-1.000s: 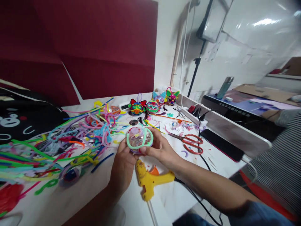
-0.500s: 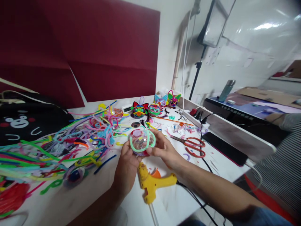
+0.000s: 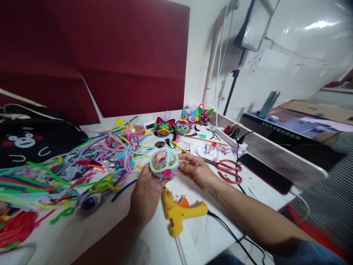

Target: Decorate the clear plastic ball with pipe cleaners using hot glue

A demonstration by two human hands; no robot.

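A clear plastic ball (image 3: pixel 164 162) trimmed with mint-green and purple pipe cleaners, with a pink coil low on its front, is held above the table. My left hand (image 3: pixel 147 191) cups it from below and the left, fingers curled under it. At its right side, my right hand (image 3: pixel 195 170) has its thumb and fingertips closed against the ball. Just below the hands lies a yellow hot glue gun (image 3: pixel 179 215) with an orange trigger and a clear glue stick in its rear end. Orange-handled scissors (image 3: pixel 228 171) rest right of my right hand.
Loose pipe cleaners (image 3: pixel 93 162) are heaped across the left. Several finished lion-head balls (image 3: pixel 182 127) stand at the back. A phone (image 3: pixel 264 173) lies at the right edge, near a power strip (image 3: pixel 231 139). Someone in a striped sleeve (image 3: pixel 333 198) sits at the right.
The ball has turned in my hands, bringing the pink coil from the top to the lower front. My right hand has shifted slightly right, its fingers now straighter along the ball's side.
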